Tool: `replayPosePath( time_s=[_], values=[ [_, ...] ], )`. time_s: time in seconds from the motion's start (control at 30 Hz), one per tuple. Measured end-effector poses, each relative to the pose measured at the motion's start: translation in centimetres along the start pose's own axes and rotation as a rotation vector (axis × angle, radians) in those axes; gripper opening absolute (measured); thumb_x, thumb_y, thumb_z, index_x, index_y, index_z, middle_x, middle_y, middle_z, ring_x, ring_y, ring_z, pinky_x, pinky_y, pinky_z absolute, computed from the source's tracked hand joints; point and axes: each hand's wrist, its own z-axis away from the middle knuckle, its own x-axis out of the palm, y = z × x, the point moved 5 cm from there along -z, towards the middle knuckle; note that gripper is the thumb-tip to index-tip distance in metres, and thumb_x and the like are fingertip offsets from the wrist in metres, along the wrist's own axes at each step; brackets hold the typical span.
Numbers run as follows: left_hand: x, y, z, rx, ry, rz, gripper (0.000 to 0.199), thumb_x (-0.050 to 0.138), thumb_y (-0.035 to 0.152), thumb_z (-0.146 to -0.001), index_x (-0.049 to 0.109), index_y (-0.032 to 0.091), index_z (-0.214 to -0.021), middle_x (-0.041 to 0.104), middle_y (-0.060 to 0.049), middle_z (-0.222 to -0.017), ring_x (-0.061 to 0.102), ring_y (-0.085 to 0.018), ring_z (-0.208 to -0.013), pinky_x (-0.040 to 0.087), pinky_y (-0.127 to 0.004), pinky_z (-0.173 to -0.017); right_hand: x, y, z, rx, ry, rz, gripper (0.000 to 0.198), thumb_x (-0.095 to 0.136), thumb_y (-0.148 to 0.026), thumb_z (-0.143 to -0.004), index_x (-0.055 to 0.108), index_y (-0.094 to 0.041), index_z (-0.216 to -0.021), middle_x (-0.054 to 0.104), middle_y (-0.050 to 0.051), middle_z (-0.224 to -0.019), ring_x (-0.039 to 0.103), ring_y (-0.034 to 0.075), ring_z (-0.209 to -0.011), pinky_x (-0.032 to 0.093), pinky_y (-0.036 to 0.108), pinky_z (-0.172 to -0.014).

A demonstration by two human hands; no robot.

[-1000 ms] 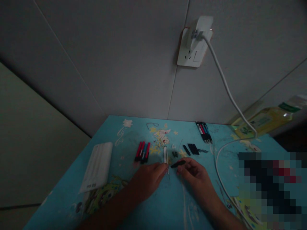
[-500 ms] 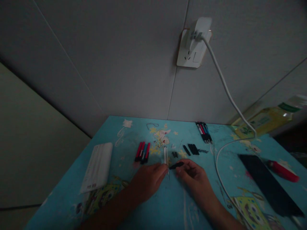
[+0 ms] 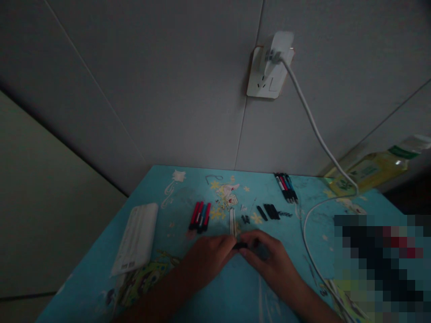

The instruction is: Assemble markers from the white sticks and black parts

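Grey panelled wall behind, light-blue cartoon-print tabletop point(image 3: 182, 193) below, dim light. Small black tubular part point(image 3: 240, 246) sits between the fingertips, near table centre, just nearer than the thin white rods point(image 3: 232, 220).

Left hand point(image 3: 215, 253): thumb and fingertips pinched closed at the part's left end, seemingly on it; whether a rod is in that pinch too is hidden. Right hand point(image 3: 264, 249): thumb and forefinger nearly closed on the right end, rest curled.

Risks, my read: part is small and hands mask it, so uneven finger pressure could squirt it out sideways. A knuckle bump could scatter the rods or the tiny dark bits point(image 3: 245, 219) just beyond.

Orientation: part's long axis runs roughly left-right, close to flat, across the rods, which point toward the wall. Ends are covered; can't tell which is the front.
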Motion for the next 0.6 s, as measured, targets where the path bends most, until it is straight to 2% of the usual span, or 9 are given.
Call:
replayPosePath(
  time_s=[0.13,0.23,0.37,0.43,0.53,0.6],
  values=[
    [-0.21,-0.11,0.11,0.003,0.028,-0.019,0.009,0.055,0.029,-0.098,0.054,0.021,-0.102,0.069,0.0,-0.088,0.069,-0.02,-0.078,0.048,-0.028,-0.063,-0.64,0.04,-0.09,-0.079,0.011,0.125,0.009,0.067,-0.032,-0.09,0.07,-0.023,-0.093,0.069,0.002,-0.088,0.064,0.017,-0.083,0.048,0.029,-0.078],
    [-0.32,0.07,0.24,0.018,0.047,-0.019,0.02,0.058,0.035,-0.096,0.053,0.022,-0.111,0.07,-0.001,-0.091,0.07,-0.02,-0.081,0.048,-0.028,-0.065,-0.49,0.39,0.08,-0.074,0.0,0.231,0.017,0.063,-0.035,-0.093,0.068,-0.022,-0.084,0.068,0.001,-0.08,0.063,0.017,-0.077,0.047,0.029,-0.073],
    [-0.27,0.44,0.22,0.053,0.018,-0.067,0.01,0.054,0.033,-0.098,0.057,0.023,-0.1,0.067,0.001,-0.084,0.068,-0.019,-0.077,0.047,-0.027,-0.062,-0.11,0.42,0.41,-0.096,-0.024,0.387,0.033,0.051,-0.035,-0.099,0.061,-0.02,-0.072,0.06,0.0,-0.068,0.058,0.016,-0.067,0.043,0.03,-0.066],
    [-0.35,0.38,0.18,0.051,0.017,-0.065,0.01,0.051,0.029,-0.1,0.058,0.022,-0.097,0.065,0.0,-0.083,0.067,-0.019,-0.076,0.047,-0.028,-0.063,-0.08,0.19,0.49,-0.127,-0.04,0.403,0.03,0.05,-0.034,-0.1,0.061,-0.021,-0.075,0.06,0.0,-0.07,0.058,0.016,-0.069,0.043,0.03,-0.068],
    [-0.55,-0.02,0.18,0.029,0.048,-0.018,0.016,0.043,0.024,-0.102,0.059,0.021,-0.099,0.065,-0.001,-0.083,0.066,-0.018,-0.077,0.047,-0.028,-0.066,-0.2,-0.13,0.48,-0.158,-0.059,0.364,0.013,0.061,-0.034,-0.094,0.064,-0.022,-0.092,0.065,0.002,-0.085,0.061,0.018,-0.081,0.046,0.032,-0.076],
    [-0.62,-0.25,0.23,0.02,0.064,0.006,0.019,0.04,0.024,-0.103,0.059,0.02,-0.101,0.065,-0.002,-0.083,0.066,-0.018,-0.077,0.048,-0.028,-0.067,-0.3,-0.26,0.43,-0.172,-0.057,0.356,0.015,0.065,-0.032,-0.091,0.064,-0.023,-0.102,0.066,0.003,-0.093,0.062,0.019,-0.087,0.047,0.033,-0.08]
  ],
)
